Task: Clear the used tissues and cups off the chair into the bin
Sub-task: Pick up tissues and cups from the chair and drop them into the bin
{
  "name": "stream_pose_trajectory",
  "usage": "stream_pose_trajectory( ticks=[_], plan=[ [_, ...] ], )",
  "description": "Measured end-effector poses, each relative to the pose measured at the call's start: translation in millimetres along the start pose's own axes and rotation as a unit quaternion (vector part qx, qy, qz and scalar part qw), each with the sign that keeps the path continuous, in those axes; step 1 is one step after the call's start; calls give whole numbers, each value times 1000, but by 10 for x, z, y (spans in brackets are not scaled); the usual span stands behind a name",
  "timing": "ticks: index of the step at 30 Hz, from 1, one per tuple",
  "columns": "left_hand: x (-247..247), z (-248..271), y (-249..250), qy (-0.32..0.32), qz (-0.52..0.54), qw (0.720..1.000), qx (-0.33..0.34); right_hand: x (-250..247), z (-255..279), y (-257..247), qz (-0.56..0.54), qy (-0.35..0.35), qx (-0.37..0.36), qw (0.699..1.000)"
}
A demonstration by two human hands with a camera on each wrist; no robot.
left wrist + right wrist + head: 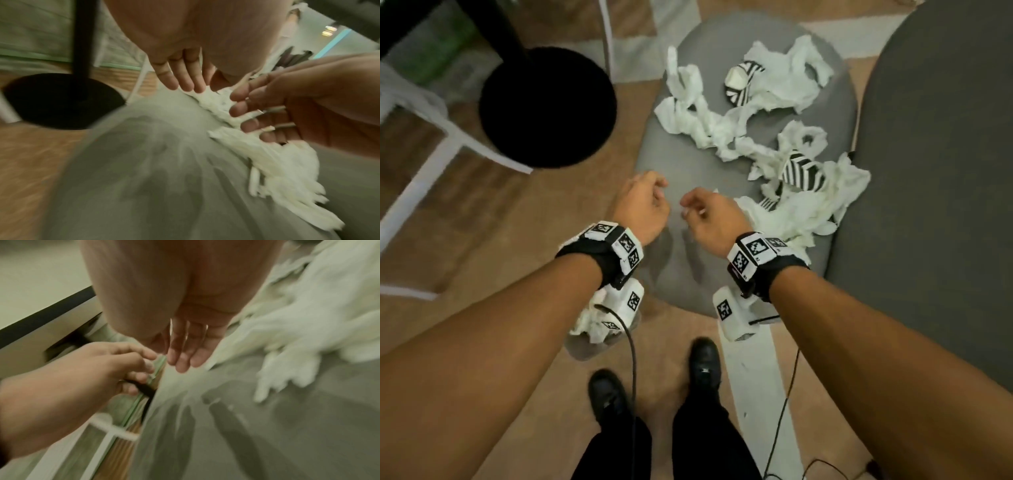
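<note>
Tissues (784,212) and striped cups (803,171) strewn across chair seat (674,274), pile running diagonally away and rightward from both hands; right hand (714,219) nearer, just beside closest tissue; left hand (643,209) over bare seat; fingers of both loosely spread, holding nothing

A: Where does the head view sit?

B: High above, facing straight down past both forearms onto the grey chair seat (674,274), the floor and the person's shoes (705,363).

A: And the wrist views?

B: Each is very near, under its own palm, looking along the fingers, low over the seat and blurred. The left wrist view looks across the seat toward the black round base (61,100); the right wrist view looks toward the seat's left edge.

A: What do they share?

B: All three show the seat's front part and the tissues (791,212). Each wrist view also catches the opposite hand: the right hand (308,104) in one, the left hand (98,369) in the other.
</note>
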State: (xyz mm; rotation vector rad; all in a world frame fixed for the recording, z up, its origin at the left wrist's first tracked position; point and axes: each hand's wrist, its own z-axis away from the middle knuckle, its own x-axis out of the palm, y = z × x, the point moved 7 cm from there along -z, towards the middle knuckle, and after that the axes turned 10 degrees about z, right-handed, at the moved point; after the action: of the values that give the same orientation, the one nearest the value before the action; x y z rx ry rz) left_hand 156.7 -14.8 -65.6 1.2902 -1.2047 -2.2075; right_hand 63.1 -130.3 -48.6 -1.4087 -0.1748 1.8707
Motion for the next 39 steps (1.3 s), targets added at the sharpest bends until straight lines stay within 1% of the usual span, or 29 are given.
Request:
stream_pose_trajectory(
  ticks=[2,3,4,6,8,9,10,11,12,14,15,18,19,21,22,24,25,27,28,29,30,31,34,36,39],
  plan=[
    [416,-6,351,-55,-55,996,53,-419,9,461,-14,91,46,995],
    [682,8,512,-88,-90,990,68,-627,30,731,-17,136,76,988],
    [906,55,642,-118,-124,982,79,-776,53,963,-12,165,103,981],
    [1326,134,791,-166,-173,967,87,-961,85,1369,13,189,142,971],
    [1629,160,756,-203,-201,956,68,-1069,91,1632,45,194,164,966],
    [1701,158,718,-209,-213,952,61,-1103,79,1708,66,189,171,965],
    [1746,140,694,-200,-221,952,65,-1127,52,1771,90,177,174,965],
    [1740,119,680,-182,-218,956,76,-1135,14,1797,117,157,172,965],
    [1705,94,683,-162,-191,964,86,-1133,-41,1808,143,133,165,967],
    [1602,22,630,-136,-116,981,79,-1119,-179,1804,176,98,149,968],
    [1525,-18,595,-122,-92,986,64,-1106,-253,1796,189,87,142,968],
    [1245,-92,517,-60,-58,996,19,-1071,-427,1753,238,73,128,960],
    [1173,-99,513,-44,-46,998,13,-1071,-470,1744,246,74,126,958],
    [1103,-93,561,-27,-6,1000,16,-1075,-513,1713,227,90,122,962],
    [1120,-86,628,-33,4,999,27,-1089,-524,1699,212,102,120,964],
    [1318,-40,791,-90,-21,994,63,-1133,-527,1678,187,117,116,968],
    [1476,1,877,-129,-62,986,86,-1160,-518,1671,173,118,114,971],
    [1796,99,1001,-194,-162,957,142,-1206,-496,1653,140,118,108,977],
    [1924,125,1014,-213,-196,944,155,-1236,-486,1646,130,119,105,979],
    [1993,136,1005,-221,-212,939,155,-1263,-471,1640,123,122,103,979],
    [2012,130,995,-215,-206,942,153,-1290,-459,1638,121,124,101,980],
    [1984,116,976,-200,-176,953,147,-1314,-456,1633,120,126,98,980],
    [1738,102,938,-127,-60,982,122,-1403,-433,1624,106,142,89,980],
    [1467,104,911,-64,-19,992,111,-1443,-409,1614,73,160,93,980],
    [1106,81,783,0,7,999,51,-1465,-346,1505,20,194,91,977]
  ],
)
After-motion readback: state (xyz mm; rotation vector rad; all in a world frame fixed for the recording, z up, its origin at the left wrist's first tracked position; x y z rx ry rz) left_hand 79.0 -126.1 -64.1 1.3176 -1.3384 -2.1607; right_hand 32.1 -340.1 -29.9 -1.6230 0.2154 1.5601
